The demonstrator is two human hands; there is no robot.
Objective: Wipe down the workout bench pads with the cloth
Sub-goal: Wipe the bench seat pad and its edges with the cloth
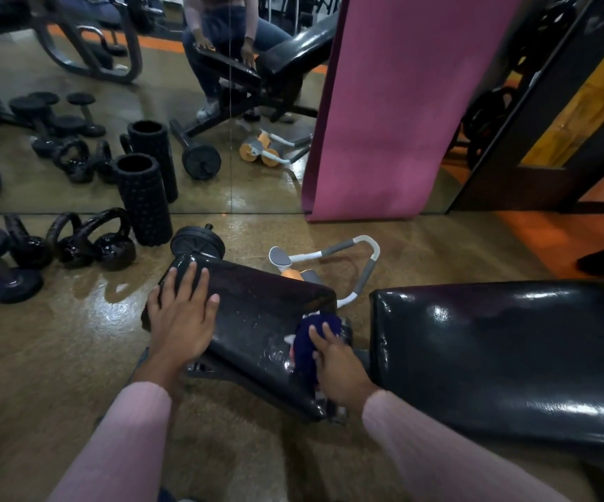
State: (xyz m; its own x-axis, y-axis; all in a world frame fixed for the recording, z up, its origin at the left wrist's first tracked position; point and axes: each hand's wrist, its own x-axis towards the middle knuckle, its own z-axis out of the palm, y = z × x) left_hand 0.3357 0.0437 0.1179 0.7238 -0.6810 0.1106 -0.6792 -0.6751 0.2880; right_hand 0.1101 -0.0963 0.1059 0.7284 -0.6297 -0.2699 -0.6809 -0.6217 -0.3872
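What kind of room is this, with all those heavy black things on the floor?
Most likely a gym. Kettlebells and a foam roller stand by a wall mirror, and there's a padded workout bench.

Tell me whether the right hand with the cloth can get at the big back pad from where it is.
Probably yes. The right hand presses the cloth on the seat pad, and the back pad lies just beside it with nothing between them.
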